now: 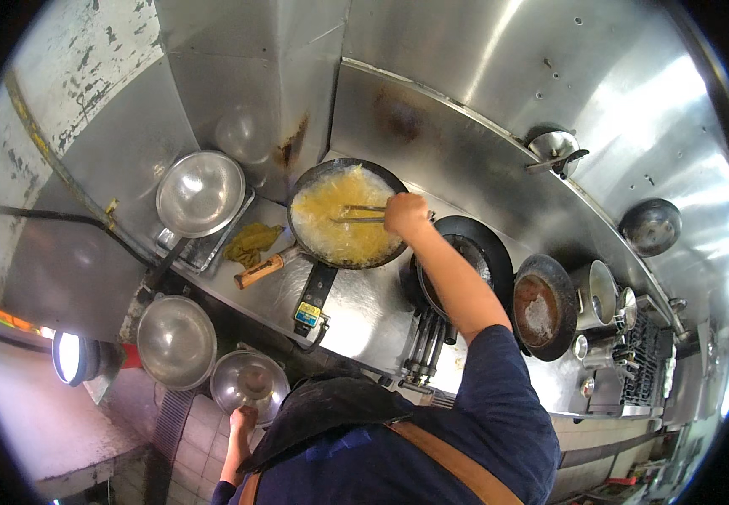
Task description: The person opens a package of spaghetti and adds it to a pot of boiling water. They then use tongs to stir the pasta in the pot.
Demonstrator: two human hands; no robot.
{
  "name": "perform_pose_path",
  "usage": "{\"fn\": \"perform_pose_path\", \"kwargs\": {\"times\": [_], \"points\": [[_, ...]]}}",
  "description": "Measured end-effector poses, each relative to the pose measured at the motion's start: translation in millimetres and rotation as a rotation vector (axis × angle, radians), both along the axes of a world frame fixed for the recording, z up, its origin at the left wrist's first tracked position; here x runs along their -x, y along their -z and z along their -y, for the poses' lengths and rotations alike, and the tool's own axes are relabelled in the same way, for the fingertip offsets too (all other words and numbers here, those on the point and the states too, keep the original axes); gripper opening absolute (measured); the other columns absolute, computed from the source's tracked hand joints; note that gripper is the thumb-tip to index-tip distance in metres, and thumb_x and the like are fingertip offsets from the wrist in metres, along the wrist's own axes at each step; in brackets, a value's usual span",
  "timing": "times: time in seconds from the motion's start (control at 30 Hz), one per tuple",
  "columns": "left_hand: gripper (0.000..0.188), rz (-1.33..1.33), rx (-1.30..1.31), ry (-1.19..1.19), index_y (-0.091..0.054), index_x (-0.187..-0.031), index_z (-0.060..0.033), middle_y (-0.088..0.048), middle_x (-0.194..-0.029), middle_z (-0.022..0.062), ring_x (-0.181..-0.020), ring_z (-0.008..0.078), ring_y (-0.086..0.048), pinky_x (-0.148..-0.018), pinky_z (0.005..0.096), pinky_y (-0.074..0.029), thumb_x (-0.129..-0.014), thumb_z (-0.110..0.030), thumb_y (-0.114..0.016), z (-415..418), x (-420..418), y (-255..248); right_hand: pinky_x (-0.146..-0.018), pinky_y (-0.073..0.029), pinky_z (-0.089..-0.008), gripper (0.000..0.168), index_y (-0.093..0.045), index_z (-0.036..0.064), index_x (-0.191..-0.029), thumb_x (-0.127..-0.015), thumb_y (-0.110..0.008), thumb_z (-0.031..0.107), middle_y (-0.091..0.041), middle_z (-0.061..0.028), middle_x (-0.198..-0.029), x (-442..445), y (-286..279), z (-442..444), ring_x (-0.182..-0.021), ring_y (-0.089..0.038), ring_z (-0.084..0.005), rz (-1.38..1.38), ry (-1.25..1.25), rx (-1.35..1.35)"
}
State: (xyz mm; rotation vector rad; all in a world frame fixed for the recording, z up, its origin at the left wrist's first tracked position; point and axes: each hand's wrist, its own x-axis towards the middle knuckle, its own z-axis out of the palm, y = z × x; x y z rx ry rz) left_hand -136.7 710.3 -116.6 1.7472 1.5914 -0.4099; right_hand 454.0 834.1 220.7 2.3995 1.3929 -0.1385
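Observation:
My right hand (407, 213) grips a pair of metal tongs or long chopsticks (364, 214), whose tips reach into a dark wok (347, 262) of foaming yellow food or oil. The wok stands on the steel counter, its wooden handle (260, 271) pointing left. My left hand (244, 416) is at the near rim of a steel bowl (252, 382), its fingers curled; whether they hold the rim or a handle is not clear. Beyond that bowl, on the left, is a larger steel bowl (177, 342).
A perforated steel strainer (200, 192) rests over a rack beside a yellow-green cloth (254, 243). Right of the wok are a black wok (478, 240) under my forearm, a wok with brown residue (538, 309) and a steel pot (595, 293). A steel wall (427, 120) rises behind the counter.

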Motion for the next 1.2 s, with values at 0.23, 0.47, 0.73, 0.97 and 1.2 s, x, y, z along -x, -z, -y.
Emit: {"fn": "perform_pose_path", "kwargs": {"times": [0.23, 0.47, 0.73, 0.97, 1.2], "points": [[0.030, 0.065, -0.012, 0.136, -0.069, -0.096, -0.0127, -0.066, -0.103, 0.0116, -0.098, 0.0304, -0.063, -0.085, 0.0396, -0.050, -0.082, -0.034, -0.055, -3, 17, 17, -0.080, -0.054, -0.0360, 0.028, -0.071, 0.009, -0.100, -0.076, -0.063, 0.021, -0.069, -0.0091, -0.105, -14, -22, 14, -0.099, -0.066, -0.0252, 0.069, 0.049, 0.062], [0.032, 0.062, -0.003, 0.174, -0.067, -0.088, -0.0059, -0.067, -0.096, 0.0158, -0.094, 0.0243, -0.066, -0.076, 0.0369, -0.053, -0.084, -0.035, -0.054, -1, 17, 19, -0.079, -0.054, -0.0357, 0.028, -0.071, 0.009, -0.100, -0.075, -0.063, 0.021, -0.068, -0.0106, -0.106, -8, -48, 26, -0.099, -0.066, -0.0250, 0.050, 0.041, 0.043], [0.032, 0.004, -0.159, 0.273, -0.068, -0.086, -0.0086, -0.069, -0.082, 0.0124, -0.082, 0.0278, -0.068, -0.074, 0.0388, -0.052, -0.084, -0.037, -0.055, -12, 23, 58, -0.082, -0.053, -0.0371, 0.031, -0.070, 0.010, -0.104, -0.078, -0.060, 0.024, -0.067, -0.0101, -0.108, -40, 7, 32, -0.102, -0.064, -0.0259, 0.073, 0.078, 0.083], [0.030, 0.184, -0.145, 0.067, -0.067, -0.089, -0.0063, -0.069, -0.084, 0.0130, -0.082, 0.0290, -0.067, -0.075, 0.0381, -0.052, -0.083, -0.035, -0.061, 7, 30, 37, -0.081, -0.053, -0.0365, 0.028, -0.070, 0.009, -0.101, -0.080, -0.059, 0.024, -0.068, -0.0119, -0.105, -41, -66, 5, -0.099, -0.066, -0.0265, 0.072, 0.080, -0.053], [0.027, 0.136, -0.037, -0.320, -0.066, -0.087, -0.0061, -0.068, -0.073, 0.0095, -0.066, 0.0202, -0.066, -0.066, 0.0334, -0.052, -0.082, -0.032, -0.067, 33, 4, -19, -0.080, -0.054, -0.0364, 0.028, -0.069, 0.008, -0.103, -0.081, -0.058, 0.023, -0.068, -0.0120, -0.107, -66, 12, -26, -0.099, -0.066, -0.0276, 0.102, 0.096, -0.038]]}}
